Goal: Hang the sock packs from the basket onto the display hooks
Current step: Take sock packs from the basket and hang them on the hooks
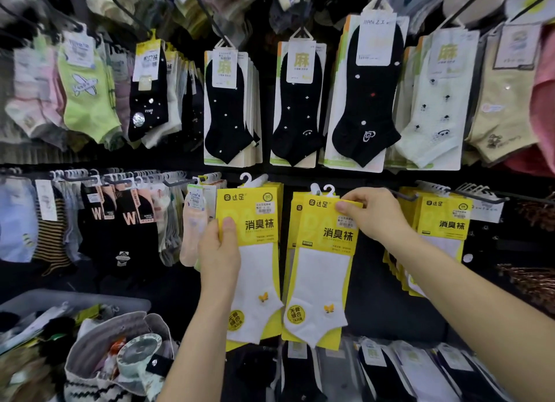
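Two yellow-carded packs of white socks hang side by side in the middle row of the display. My left hand (220, 251) grips the left edge of the left pack (255, 251), thumb on its yellow card. My right hand (371, 213) pinches the top right corner of the right pack (322, 266), whose white plastic hanger (322, 189) sits at the front of a stack of like packs. A third stack of the same yellow packs (441, 221) hangs further right. The grey basket (75, 299) with loose packs stands at the lower left.
Black, white and green sock packs hang on black hooks in the row above. Striped and black socks fill the hooks to the left. A grey fabric bag (120, 350) sits in front of the basket. More packs lie along the bottom right.
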The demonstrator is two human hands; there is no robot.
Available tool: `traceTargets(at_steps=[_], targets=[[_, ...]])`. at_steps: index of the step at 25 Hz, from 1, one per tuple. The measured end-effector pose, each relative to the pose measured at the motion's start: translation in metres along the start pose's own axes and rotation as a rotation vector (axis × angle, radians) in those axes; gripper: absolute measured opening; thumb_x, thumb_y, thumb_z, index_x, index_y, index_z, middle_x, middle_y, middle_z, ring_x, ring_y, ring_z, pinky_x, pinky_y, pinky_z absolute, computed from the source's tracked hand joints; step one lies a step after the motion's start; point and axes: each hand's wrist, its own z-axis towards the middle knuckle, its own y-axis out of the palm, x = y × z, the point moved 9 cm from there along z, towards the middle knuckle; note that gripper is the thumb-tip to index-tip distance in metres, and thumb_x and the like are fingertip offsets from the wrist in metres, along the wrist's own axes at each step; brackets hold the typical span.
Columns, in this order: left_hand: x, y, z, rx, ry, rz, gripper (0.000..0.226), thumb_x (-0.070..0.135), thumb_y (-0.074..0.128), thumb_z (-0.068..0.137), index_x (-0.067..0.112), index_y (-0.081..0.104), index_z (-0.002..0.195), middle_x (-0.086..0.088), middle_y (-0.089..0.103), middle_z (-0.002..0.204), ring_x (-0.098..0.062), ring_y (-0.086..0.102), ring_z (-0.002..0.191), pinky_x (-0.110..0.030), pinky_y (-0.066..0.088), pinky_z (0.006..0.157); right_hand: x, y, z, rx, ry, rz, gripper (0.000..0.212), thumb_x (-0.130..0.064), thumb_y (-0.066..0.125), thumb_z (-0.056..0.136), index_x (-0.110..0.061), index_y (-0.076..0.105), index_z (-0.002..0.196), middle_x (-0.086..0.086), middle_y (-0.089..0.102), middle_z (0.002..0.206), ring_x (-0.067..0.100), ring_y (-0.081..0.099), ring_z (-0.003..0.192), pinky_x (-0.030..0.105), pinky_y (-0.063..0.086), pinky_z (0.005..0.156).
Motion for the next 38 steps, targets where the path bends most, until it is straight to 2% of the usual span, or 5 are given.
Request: traceTargets(at_steps=[4, 14, 20, 33, 38], targets=[[0.012, -0.022, 0.007, 0.093, 0.057, 0.099, 0.039, 0.029, 0.039, 0.099, 0.023, 0.034, 0.061, 0.009, 0.038, 0.058, -0.008, 0.035, 0.053, -0.028, 0.029, 0.053, -0.006, 0.018, 0.003, -0.037, -0.022, -0.087, 0.007, -0.032, 0.068, 0.083, -0.026, 0.066, 0.082, -0.005, 0.062, 0.088, 0.009, 0.056, 0.078, 0.021, 0.039, 0.056], [0.007, 0.051, -0.028, -0.183, 0.020, -0.020, 0.033, 0.023, 0.045, 0.097, 0.008, 0.040, 0.067, 0.002, 0.037, 0.064, -0.005, 0.032, 0.056, -0.016, 0.028, 0.050, -0.020, -0.006, -0.009, 0.132, -0.101, 0.041, 0.021, -0.040, 0.062, 0.085, -0.020, 0.070, 0.080, -0.001, 0.066, 0.079, 0.012, 0.058, 0.077, 0.029, 0.047, 0.070], [0.003, 0.087, -0.048, -0.341, -0.019, -0.041, 0.024, 0.026, 0.047, 0.096, 0.018, 0.052, 0.074, 0.011, 0.052, 0.066, 0.006, 0.049, 0.055, -0.007, 0.037, 0.050, -0.027, 0.006, -0.002, -0.130, -0.031, 0.126, 0.015, -0.027, 0.064, 0.086, -0.021, 0.069, 0.073, -0.001, 0.066, 0.077, 0.009, 0.059, 0.072, 0.023, 0.047, 0.066], [-0.020, 0.088, -0.045, -0.160, -0.122, -0.028, 0.020, 0.022, 0.053, 0.092, 0.027, 0.045, 0.109, -0.006, 0.055, 0.091, -0.014, 0.054, 0.068, -0.028, 0.045, 0.058, -0.019, 0.021, 0.022, -0.031, -0.009, -0.037, 0.017, -0.029, 0.062, 0.087, -0.017, 0.068, 0.078, -0.004, 0.064, 0.076, 0.013, 0.059, 0.074, 0.026, 0.048, 0.063], [-0.021, 0.092, -0.042, -0.121, -0.034, 0.134, 0.035, 0.019, 0.057, 0.087, 0.018, 0.046, 0.121, -0.004, 0.053, 0.114, -0.021, 0.052, 0.104, -0.034, 0.048, 0.083, 0.002, 0.020, 0.004, 0.147, -0.052, -0.035, 0.044, -0.036, 0.066, 0.081, -0.020, 0.051, 0.119, 0.000, 0.050, 0.112, 0.017, 0.049, 0.106, 0.035, 0.045, 0.088]])
